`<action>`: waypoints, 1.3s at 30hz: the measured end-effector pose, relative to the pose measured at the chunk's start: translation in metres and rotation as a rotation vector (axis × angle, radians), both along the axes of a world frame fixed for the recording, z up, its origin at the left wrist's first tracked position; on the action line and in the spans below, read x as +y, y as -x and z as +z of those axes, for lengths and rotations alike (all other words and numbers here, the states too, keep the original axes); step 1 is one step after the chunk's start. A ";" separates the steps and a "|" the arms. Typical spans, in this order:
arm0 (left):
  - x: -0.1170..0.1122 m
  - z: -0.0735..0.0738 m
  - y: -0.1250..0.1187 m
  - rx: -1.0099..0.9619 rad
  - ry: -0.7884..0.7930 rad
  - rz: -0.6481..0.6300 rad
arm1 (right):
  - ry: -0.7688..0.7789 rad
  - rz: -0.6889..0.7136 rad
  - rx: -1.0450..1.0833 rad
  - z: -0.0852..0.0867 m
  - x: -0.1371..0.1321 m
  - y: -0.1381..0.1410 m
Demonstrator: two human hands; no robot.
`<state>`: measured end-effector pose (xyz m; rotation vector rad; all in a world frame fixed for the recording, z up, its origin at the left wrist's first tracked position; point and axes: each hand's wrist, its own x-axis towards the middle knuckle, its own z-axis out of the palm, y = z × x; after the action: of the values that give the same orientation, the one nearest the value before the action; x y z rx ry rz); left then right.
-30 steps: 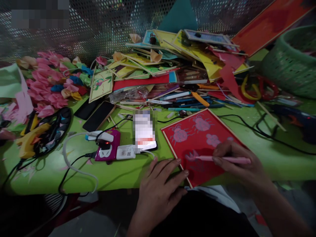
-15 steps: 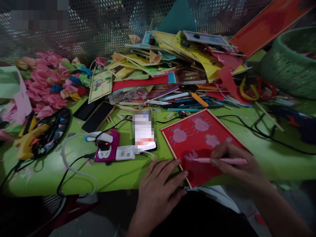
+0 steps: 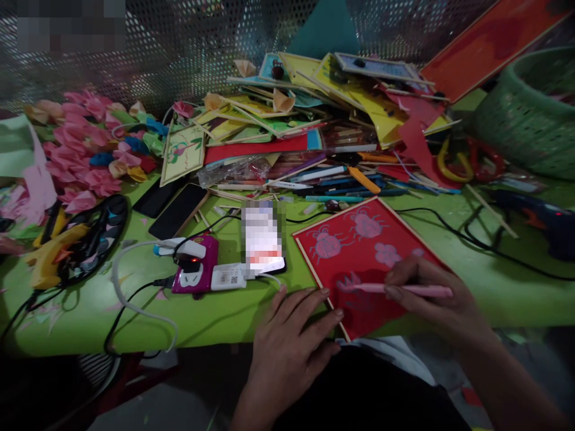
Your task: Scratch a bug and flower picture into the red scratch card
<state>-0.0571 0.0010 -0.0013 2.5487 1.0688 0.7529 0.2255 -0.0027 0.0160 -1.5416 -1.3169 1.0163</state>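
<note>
A red card (image 3: 309,242) edged with thin wooden sticks lies turned at an angle on the green table. Pink shapes outlined in blue cover it: two bugs with legs, a flower and a crown-like form. My right hand (image 3: 431,299) pinches a pink pen (image 3: 377,288), whose tip meets the crown-like drawing (image 3: 348,281). My left hand (image 3: 294,335) is spread flat, its fingertips resting on the card's left edge. A lit phone (image 3: 263,239), its screen blurred, lies just beyond my left fingers with a white cable plugged in.
A purple power strip (image 3: 209,263) with chargers and looping cables sits left of the phone. Two dark phones (image 3: 177,212), a yellow glue gun (image 3: 56,254) and pink paper flowers (image 3: 85,143) are farther left. Pens, sticks and framed cards (image 3: 350,78) pile up behind. Scissors (image 3: 453,163) and a green basket (image 3: 525,120) stand right.
My right hand and the pink pen have shifted very slightly to the right. The left hand and the red card stay practically where they were.
</note>
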 end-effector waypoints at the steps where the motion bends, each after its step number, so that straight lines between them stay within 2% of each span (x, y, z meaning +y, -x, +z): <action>1: 0.000 0.000 0.000 -0.001 0.000 0.000 | 0.003 0.004 -0.001 -0.001 0.000 -0.001; 7: 0.001 0.002 0.000 -0.001 -0.009 -0.008 | -0.027 0.003 0.000 -0.004 0.001 -0.005; 15: 0.002 0.002 -0.001 0.012 -0.035 0.005 | -0.051 -0.123 -0.063 0.005 0.001 0.003; 18: 0.002 0.002 0.000 0.016 -0.030 0.002 | -0.054 -0.108 -0.063 0.004 0.001 0.001; 26: 0.002 0.003 -0.001 -0.008 -0.005 -0.005 | -0.022 0.065 -0.043 -0.004 0.001 -0.008; 32: 0.002 0.003 0.000 -0.008 -0.003 -0.008 | -0.029 -0.035 -0.011 0.002 0.000 -0.001; 37: 0.002 0.003 0.000 0.009 -0.012 -0.005 | -0.009 0.040 -0.016 0.000 0.000 -0.004; 39: 0.002 0.002 0.000 0.002 -0.012 -0.006 | -0.024 0.002 -0.027 0.000 0.001 -0.004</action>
<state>-0.0568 0.0026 0.0008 2.5619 1.0594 0.7573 0.2291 -0.0021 0.0160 -1.5414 -1.3449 0.9811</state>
